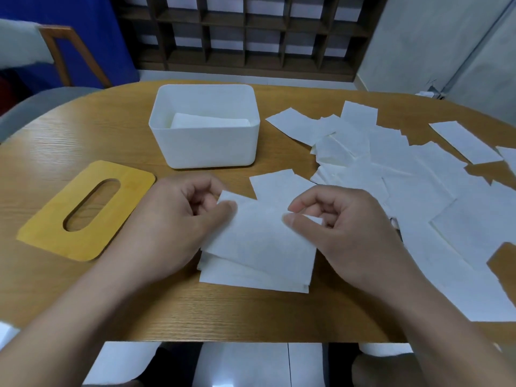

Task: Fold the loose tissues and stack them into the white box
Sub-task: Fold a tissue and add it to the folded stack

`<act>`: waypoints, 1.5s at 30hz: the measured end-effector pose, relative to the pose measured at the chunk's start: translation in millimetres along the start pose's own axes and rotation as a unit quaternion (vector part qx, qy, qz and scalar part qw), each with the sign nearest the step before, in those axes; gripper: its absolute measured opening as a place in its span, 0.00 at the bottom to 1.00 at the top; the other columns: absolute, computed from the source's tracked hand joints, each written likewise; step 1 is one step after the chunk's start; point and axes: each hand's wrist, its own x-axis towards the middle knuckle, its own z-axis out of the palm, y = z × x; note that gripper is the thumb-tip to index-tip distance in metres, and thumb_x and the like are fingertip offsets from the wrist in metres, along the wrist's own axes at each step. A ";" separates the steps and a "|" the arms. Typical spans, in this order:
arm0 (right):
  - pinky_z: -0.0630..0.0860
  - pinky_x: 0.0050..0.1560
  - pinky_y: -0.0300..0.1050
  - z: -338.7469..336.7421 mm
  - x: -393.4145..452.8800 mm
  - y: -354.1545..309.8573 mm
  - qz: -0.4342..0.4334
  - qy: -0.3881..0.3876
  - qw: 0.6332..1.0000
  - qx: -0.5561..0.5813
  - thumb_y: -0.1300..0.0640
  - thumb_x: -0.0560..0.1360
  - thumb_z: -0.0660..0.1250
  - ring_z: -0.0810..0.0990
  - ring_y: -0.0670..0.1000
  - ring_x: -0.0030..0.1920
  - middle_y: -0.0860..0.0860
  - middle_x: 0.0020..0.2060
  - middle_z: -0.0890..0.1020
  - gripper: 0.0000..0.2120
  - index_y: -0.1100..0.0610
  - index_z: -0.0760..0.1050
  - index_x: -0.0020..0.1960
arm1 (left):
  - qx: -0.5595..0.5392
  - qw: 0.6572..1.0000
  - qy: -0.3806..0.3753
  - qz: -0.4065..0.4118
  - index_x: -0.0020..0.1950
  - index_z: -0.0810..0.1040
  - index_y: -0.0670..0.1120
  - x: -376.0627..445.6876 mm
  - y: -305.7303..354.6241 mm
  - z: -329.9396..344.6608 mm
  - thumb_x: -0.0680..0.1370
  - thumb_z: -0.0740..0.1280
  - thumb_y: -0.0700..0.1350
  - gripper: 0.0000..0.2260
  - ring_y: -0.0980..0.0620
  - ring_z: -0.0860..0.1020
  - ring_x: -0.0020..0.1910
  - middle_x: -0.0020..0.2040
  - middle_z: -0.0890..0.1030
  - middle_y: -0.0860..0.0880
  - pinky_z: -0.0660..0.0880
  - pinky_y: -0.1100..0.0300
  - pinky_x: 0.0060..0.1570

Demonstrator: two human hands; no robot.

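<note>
Folded tissues [210, 122] lie partly hidden behind the white box [205, 127] wall. The wooden worktop [83, 129] carries a yellow slotted lid [86, 210] left of the box; a dark lattice shelf [251, 32] stands behind. In front of the box, left hand [178, 216] and right hand [343, 222] pinch one tissue [259, 238]. Loose tissues [405, 177] spread right of the box, cut off at the edge.
</note>
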 end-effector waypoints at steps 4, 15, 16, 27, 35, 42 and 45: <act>0.82 0.39 0.45 5.6 -2.2 1.1 0.022 -0.023 0.999 -0.041 0.44 0.78 0.79 0.78 0.46 0.31 0.46 0.31 0.81 0.05 0.44 0.85 0.48 | 0.044 0.998 -0.005 -0.036 0.45 0.84 0.49 -2.7 -4.2 -5.9 0.81 0.76 0.46 0.06 0.54 0.72 0.29 0.33 0.79 0.45 0.69 0.59 0.31; 0.74 0.48 0.36 4.3 -3.4 -3.7 -0.007 -0.059 0.985 -0.163 0.34 0.73 0.77 0.76 0.40 0.53 0.35 0.51 0.80 0.17 0.38 0.82 0.59 | 0.283 0.950 -0.130 0.009 0.75 0.74 0.67 -8.0 2.0 -6.8 0.75 0.72 0.71 0.29 0.64 0.64 0.72 0.67 0.69 0.69 0.68 0.56 0.74; 0.76 0.50 0.38 4.7 -3.9 -3.6 -0.003 -0.080 0.982 -0.173 0.33 0.72 0.76 0.76 0.38 0.54 0.34 0.52 0.79 0.20 0.37 0.81 0.61 | 0.290 0.946 -0.144 0.007 0.76 0.72 0.67 -8.5 3.0 -5.7 0.74 0.71 0.73 0.31 0.64 0.63 0.72 0.67 0.68 0.70 0.68 0.56 0.74; 0.73 0.46 0.44 6.3 -4.9 -8.6 0.035 -0.152 0.972 -0.178 0.34 0.74 0.76 0.77 0.43 0.49 0.40 0.46 0.80 0.15 0.44 0.79 0.48 | 0.269 0.946 -0.178 -0.035 0.67 0.70 0.73 -11.7 10.3 -0.3 0.72 0.74 0.71 0.26 0.62 0.65 0.66 0.60 0.68 0.69 0.71 0.56 0.63; 0.80 0.39 0.49 4.6 -5.7 -14.2 0.004 -0.082 0.997 -0.008 0.47 0.79 0.77 0.83 0.49 0.41 0.46 0.42 0.83 0.07 0.47 0.81 0.48 | 0.015 0.995 -0.089 -0.046 0.59 0.81 0.58 -4.9 6.4 2.9 0.74 0.84 0.53 0.18 0.58 0.82 0.46 0.50 0.85 0.55 0.76 0.57 0.46; 0.88 0.45 0.48 18.2 0.5 -14.2 0.018 0.038 0.972 0.232 0.59 0.79 0.78 0.89 0.52 0.51 0.50 0.49 0.87 0.12 0.50 0.79 0.58 | -0.243 0.968 0.057 -0.018 0.63 0.84 0.50 -4.6 17.2 32.1 0.80 0.76 0.36 0.14 0.39 0.85 0.52 0.54 0.85 0.39 0.83 0.45 0.52; 0.89 0.48 0.54 24.7 1.0 -12.3 0.018 0.050 0.962 0.268 0.61 0.79 0.77 0.89 0.53 0.54 0.49 0.52 0.87 0.17 0.50 0.77 0.64 | -0.234 0.970 0.067 0.012 0.65 0.81 0.47 -1.9 9.1 38.8 0.81 0.74 0.32 0.16 0.45 0.82 0.49 0.51 0.85 0.47 0.81 0.48 0.48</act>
